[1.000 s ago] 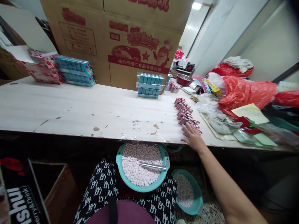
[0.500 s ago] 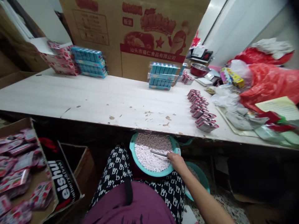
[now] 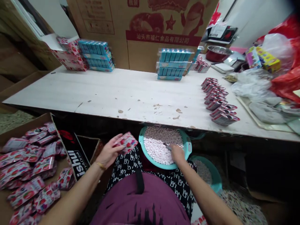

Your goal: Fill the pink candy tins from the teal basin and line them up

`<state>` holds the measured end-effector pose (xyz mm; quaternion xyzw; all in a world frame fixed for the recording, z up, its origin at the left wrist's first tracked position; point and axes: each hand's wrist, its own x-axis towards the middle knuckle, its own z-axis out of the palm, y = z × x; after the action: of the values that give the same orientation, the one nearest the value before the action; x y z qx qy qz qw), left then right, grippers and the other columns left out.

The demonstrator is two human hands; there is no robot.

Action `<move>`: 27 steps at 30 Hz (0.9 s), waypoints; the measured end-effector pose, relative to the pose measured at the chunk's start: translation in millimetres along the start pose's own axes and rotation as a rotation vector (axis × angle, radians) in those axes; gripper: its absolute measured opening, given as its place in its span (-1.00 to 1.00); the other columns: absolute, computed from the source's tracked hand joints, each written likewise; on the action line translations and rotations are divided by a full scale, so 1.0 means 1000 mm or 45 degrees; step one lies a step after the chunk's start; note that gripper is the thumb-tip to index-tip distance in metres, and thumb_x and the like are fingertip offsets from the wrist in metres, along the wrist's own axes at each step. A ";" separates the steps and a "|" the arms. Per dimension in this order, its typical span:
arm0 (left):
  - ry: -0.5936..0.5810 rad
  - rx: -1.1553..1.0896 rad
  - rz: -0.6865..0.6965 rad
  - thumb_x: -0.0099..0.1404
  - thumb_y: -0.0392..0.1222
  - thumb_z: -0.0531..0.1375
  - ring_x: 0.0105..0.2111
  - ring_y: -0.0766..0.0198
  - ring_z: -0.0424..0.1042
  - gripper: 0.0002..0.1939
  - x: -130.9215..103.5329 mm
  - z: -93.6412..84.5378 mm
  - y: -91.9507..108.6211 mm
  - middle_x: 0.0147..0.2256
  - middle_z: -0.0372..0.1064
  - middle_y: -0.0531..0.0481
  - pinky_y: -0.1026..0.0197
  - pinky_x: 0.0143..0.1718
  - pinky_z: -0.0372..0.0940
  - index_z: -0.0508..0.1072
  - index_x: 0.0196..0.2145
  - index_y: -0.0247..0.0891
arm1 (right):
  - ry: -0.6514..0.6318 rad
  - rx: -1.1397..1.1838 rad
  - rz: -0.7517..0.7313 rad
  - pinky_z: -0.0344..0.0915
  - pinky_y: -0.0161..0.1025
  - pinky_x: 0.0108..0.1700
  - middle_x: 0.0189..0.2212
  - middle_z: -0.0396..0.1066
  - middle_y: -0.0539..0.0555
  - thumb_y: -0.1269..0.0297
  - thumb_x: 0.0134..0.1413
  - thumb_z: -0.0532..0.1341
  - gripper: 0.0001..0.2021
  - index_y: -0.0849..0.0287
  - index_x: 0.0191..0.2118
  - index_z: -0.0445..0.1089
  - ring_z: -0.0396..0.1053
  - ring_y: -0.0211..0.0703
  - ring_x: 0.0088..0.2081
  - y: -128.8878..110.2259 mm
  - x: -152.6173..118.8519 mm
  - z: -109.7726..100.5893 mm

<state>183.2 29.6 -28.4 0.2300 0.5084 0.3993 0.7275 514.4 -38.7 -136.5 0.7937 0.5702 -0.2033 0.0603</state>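
My left hand [image 3: 110,152] holds a strawberry-print pouch [image 3: 127,142] between thumb and fingers, just left of a turquoise basin [image 3: 142,147]. The basin rests at my lap and is filled with small pale pink and white pellets [image 3: 157,151]. Over its right side, my right hand [image 3: 177,153] is closed on a metal scoop [image 3: 167,146], whose tip lies among the pellets. At the lower left, a cardboard box [image 3: 43,120] holds many similar pouches [image 3: 28,191].
A white table [image 3: 105,93] spans the front, its edge above the basin. On it stand blue packs [image 3: 96,56], more blue packs [image 3: 174,64] and a row of upright pouches [image 3: 217,101]. Plastic bags [image 3: 255,84] lie at right. A second basin [image 3: 217,178] sits on the floor.
My left hand has come into view with a pouch in it. My right hand still grips the scoop, which has turned slightly in the pellets. The camera view has shifted.
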 end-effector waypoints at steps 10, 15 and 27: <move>-0.117 0.076 -0.001 -0.18 -0.57 0.27 -0.39 0.34 0.42 -0.57 0.066 0.063 -0.054 -0.34 0.44 -0.08 0.40 -0.38 0.31 0.44 -0.29 -0.33 | -0.029 0.715 -0.002 0.25 -0.33 -0.43 -0.55 0.36 -0.01 0.36 -0.07 0.03 -0.78 0.22 -0.37 0.40 0.31 -0.25 -0.46 0.014 0.030 0.022; -0.075 -0.250 -0.265 0.11 -0.42 0.15 -0.55 0.31 0.38 -0.90 0.086 0.081 -0.077 -0.46 0.41 -0.13 0.25 -0.49 0.36 0.41 -0.36 -0.42 | -0.013 0.981 -0.074 0.20 -0.36 -0.52 -0.64 0.28 -0.04 0.30 -0.10 0.03 -0.77 0.26 -0.42 0.40 0.22 -0.31 -0.58 0.029 0.021 -0.007; 0.037 -0.537 -0.536 0.19 -0.44 0.04 -0.50 0.29 0.40 -0.88 0.095 0.109 -0.110 -0.48 0.39 -0.10 0.23 -0.45 0.36 0.37 -0.35 -0.39 | -0.153 -0.264 -0.144 0.22 -0.23 -0.25 -0.30 0.43 0.18 0.43 -0.04 0.00 -0.70 0.14 -0.25 0.43 0.36 -0.08 -0.23 -0.048 -0.014 -0.142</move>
<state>337.9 51.4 -121.3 -0.0425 0.4611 0.3398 0.8186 502.2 11.9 4.9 0.7362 0.6273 -0.1935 0.1646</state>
